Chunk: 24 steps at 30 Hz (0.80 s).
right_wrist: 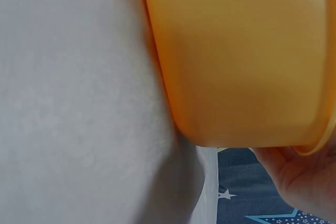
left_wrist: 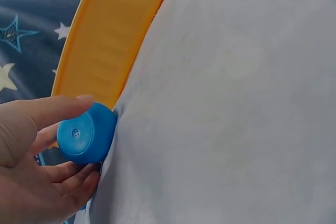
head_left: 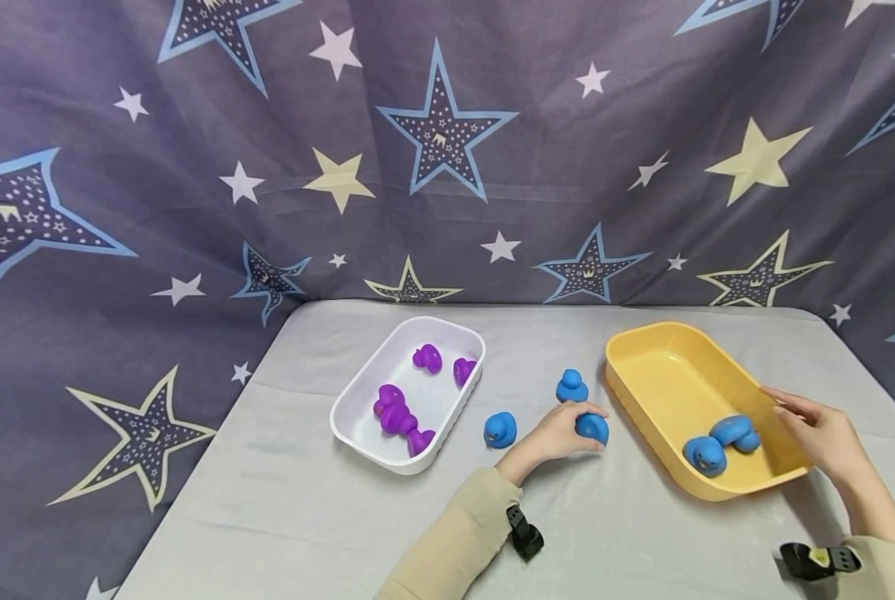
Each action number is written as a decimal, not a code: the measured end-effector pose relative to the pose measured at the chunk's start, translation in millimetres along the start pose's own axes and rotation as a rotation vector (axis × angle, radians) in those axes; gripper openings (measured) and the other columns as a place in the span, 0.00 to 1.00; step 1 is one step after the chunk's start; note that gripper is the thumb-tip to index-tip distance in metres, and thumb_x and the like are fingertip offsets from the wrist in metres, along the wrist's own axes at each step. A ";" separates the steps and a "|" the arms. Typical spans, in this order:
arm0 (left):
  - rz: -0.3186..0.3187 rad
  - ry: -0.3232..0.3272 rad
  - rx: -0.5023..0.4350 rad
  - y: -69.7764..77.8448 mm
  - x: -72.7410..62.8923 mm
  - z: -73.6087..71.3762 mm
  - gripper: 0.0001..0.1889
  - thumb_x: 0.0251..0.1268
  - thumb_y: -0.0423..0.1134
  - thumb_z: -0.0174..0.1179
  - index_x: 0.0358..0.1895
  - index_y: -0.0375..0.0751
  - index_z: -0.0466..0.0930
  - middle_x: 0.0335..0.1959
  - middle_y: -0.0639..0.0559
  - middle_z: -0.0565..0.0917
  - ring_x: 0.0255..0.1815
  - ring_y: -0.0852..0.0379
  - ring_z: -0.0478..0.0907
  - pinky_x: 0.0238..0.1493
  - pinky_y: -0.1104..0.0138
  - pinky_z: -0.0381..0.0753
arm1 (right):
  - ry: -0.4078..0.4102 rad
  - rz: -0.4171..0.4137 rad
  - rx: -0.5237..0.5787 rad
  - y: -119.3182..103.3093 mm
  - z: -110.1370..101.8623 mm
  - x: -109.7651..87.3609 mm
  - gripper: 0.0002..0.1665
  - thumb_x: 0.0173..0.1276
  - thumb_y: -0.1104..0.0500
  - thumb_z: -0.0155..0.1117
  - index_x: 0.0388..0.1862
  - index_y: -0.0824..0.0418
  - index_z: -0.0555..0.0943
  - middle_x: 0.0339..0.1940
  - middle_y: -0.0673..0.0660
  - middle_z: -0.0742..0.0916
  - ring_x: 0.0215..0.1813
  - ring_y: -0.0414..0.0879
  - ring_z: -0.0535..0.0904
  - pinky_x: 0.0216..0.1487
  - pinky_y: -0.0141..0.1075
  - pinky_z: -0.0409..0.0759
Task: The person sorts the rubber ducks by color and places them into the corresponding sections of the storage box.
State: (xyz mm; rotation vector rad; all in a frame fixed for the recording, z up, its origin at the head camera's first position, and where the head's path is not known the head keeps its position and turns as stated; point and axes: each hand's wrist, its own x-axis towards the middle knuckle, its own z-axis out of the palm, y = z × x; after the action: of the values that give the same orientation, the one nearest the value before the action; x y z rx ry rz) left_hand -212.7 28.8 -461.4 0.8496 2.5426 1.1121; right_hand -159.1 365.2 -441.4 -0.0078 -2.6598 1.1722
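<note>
My left hand [head_left: 563, 433] pinches a blue rubber duck [head_left: 592, 428] just left of the yellow tub [head_left: 665, 342]. In the left wrist view, the thumb lies over this duck [left_wrist: 84, 135], its flat round base faces the camera, and the other fingers curl beneath. My right hand [head_left: 826, 429] grips the tub's right rim; in the right wrist view, the tub wall [right_wrist: 241, 66] hides most of that hand [right_wrist: 304, 177]. Two blue ducks [head_left: 706, 457] lie in the tub's near end. Another blue duck [head_left: 572, 387] sits behind my left hand, and one more blue duck [head_left: 500, 430] stands to its left.
A white tub [head_left: 350, 408] stands on the left of the table, with several purple rubber ducks [head_left: 391, 408] inside. Grey cloth covers the table [head_left: 282, 492]. A dark curtain [head_left: 492, 217] with stars hangs behind and to the left.
</note>
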 end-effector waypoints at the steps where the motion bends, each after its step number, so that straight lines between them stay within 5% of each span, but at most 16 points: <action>1: 0.001 0.004 0.003 -0.2 0.2 0.5 0.22 0.50 0.40 0.65 0.52 0.48 0.74 0.53 0.48 0.72 0.55 0.57 0.67 0.53 0.71 0.67 | -0.001 0.001 0.002 0.0 0.0 -0.1 0.19 0.67 0.57 0.49 0.56 0.54 0.74 0.34 0.20 0.68 0.36 0.14 0.59 0.29 0.15 0.66; 24: -0.019 0.061 -0.020 1.1 0.5 1.7 0.16 0.47 0.39 0.67 0.43 0.49 0.79 0.48 0.51 0.74 0.51 0.59 0.68 0.51 0.71 0.68 | -0.007 0.001 0.000 -0.6 -1.1 0.7 0.19 0.67 0.57 0.49 0.56 0.55 0.75 0.34 0.20 0.69 0.36 0.14 0.60 0.29 0.14 0.67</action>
State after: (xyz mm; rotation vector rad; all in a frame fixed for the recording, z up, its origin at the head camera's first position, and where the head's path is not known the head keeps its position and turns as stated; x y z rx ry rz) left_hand -211.9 30.8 -461.7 0.7968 2.5782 1.1728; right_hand -159.4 365.7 -440.2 -0.0051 -2.6658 1.1745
